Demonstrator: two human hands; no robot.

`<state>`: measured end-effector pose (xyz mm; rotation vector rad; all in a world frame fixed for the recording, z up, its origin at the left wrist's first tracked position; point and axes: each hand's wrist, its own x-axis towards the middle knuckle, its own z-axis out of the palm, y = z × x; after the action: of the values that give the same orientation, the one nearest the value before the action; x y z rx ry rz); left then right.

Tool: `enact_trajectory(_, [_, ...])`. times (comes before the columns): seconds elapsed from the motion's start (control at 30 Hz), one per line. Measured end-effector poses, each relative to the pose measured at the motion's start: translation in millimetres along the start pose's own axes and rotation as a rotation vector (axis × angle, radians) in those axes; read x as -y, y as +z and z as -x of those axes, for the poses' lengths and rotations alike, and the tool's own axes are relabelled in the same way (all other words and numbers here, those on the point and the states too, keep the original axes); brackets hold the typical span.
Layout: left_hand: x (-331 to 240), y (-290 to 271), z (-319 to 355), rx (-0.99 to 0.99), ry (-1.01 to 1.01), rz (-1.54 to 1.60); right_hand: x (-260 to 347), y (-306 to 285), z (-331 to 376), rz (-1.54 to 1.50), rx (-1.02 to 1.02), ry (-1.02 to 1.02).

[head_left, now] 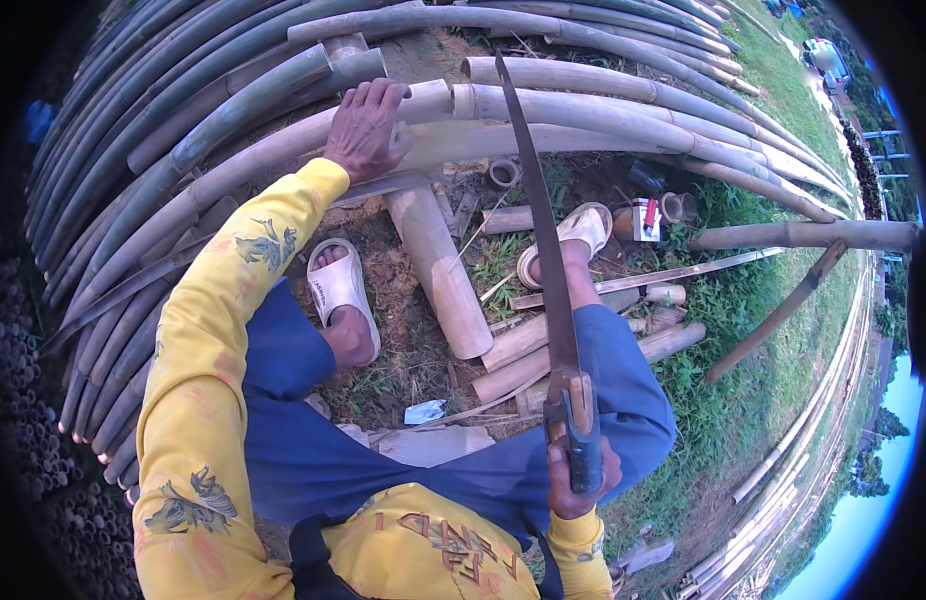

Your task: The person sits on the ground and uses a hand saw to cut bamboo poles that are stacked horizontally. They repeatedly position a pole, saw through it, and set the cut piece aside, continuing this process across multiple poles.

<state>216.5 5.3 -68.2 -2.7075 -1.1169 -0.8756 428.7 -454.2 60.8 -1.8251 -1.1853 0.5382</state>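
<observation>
We see a seated person's two bare hands at work around a thick bamboo segment [441,280], which lies on the ground between the feet and serves as our landmark. The saw [554,270] is to the right of this segment, its long blade pointing away from the body and its tip reaching past the segment's far end. The right hand [563,487] is closed around the saw's handle, to the right of and nearer the body than the segment's near end. Beyond the segment's far end, the left hand [363,132] lies over a bamboo pole [423,104], fingers bent; we cannot tell whether it grips the pole. To the segment's left we note one pale sandal [358,305], to its right the other [587,226]. A short bamboo ring [503,173] sits just right of the far end, and cut bamboo pieces [513,374] lie beside the near end. A crumpled wrapper [424,412] rests between the segment and the body; long poles [593,110] extend beyond and to its right.
</observation>
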Motion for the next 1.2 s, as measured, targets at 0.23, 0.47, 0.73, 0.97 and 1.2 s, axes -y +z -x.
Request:
enact_trajectory(0.23, [-159.7, -39.7, 84.6, 0.623, -0.566, 0.909, -10.9, -29.8, 7.2, 0.095, 0.165, -0.294])
enact_trajectory(0.47, [-282.3, -93.2, 92.7, 0.428, -1.31, 1.689, -23.3, -6.6, -13.0, 0.394, 0.203, -0.453])
enact_trajectory(0.73, [-306.4, -61.1, 108.4, 0.288, -1.286, 1.56, 4.6, -4.2, -15.1, 0.577, -0.13, -0.464])
enact_trajectory(0.97, [-313.3, -51.6, 99.6, 0.196, -1.293, 2.056, -9.5, 14.3, -18.3, -1.261, -0.389, 0.554])
enact_trajectory(1.2, [-161.5, -92.0, 63.6, 1.412, -0.337, 0.829, 21.1, -1.3, -45.6, -0.978, -0.392, 0.343])
